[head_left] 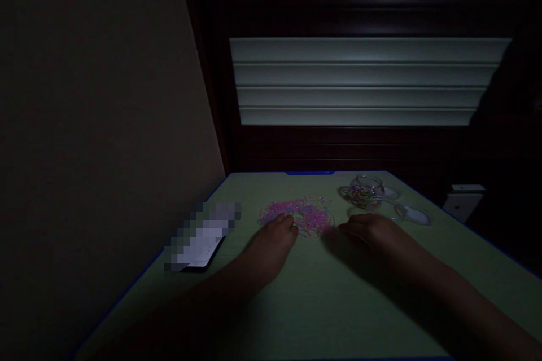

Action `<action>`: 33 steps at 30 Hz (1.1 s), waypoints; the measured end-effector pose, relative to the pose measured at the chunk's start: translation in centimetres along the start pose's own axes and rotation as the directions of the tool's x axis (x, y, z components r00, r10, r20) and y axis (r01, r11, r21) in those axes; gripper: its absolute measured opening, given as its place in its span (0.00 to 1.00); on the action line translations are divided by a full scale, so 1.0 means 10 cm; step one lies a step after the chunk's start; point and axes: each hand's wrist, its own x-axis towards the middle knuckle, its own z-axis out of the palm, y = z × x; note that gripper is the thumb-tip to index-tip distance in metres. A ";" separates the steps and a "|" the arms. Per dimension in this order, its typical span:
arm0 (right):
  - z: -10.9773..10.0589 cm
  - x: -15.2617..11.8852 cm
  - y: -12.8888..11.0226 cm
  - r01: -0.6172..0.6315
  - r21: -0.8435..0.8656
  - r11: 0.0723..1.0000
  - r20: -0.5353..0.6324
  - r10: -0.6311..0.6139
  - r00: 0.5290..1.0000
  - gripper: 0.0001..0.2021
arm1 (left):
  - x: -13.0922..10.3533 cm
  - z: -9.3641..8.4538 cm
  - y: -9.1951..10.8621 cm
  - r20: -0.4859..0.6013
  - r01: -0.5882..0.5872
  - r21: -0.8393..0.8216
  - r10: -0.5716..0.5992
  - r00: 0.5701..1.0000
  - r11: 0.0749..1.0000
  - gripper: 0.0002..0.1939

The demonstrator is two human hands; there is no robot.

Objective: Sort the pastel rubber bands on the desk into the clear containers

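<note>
The likeliest trouble is scatter: the pile [315, 219] of thin pink and purple bits lies loose on the desk [305, 304], between the two hands and slightly beyond them, with nothing around it, so a sweep of the fingers could spread the stray pieces along its edges farther out. The bits look light and tangled, so a pinch meant for one could drag up several or let one slip. Dim light, with the right arm's shadow across the near side, makes single bits hard to pick out. The open jar [366, 194], partly filled with coloured bits, stands upright beyond the right hand [375, 229], and the clear discs [415, 215] lie beside it; a careless swing of that hand could tip the jar or push a disc. As for the grip, the left hand [275, 237] has its fingers bent and close together, the tips at the near edge of the pile and seemingly touching it; whether they pinch a bit cannot be told. The right grip is nearly closed, fingers drawn together low over the desk, just to the right of the pile, and it is too dark to tell if anything is between the tips.
</note>
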 end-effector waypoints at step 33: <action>0.11 0.02 -0.03 0.151 -0.131 0.980 -0.219 -0.178 0.959 0.12 | 0.02 -0.03 0.18 -0.285 -0.199 -0.092 0.166 0.944 0.976 0.09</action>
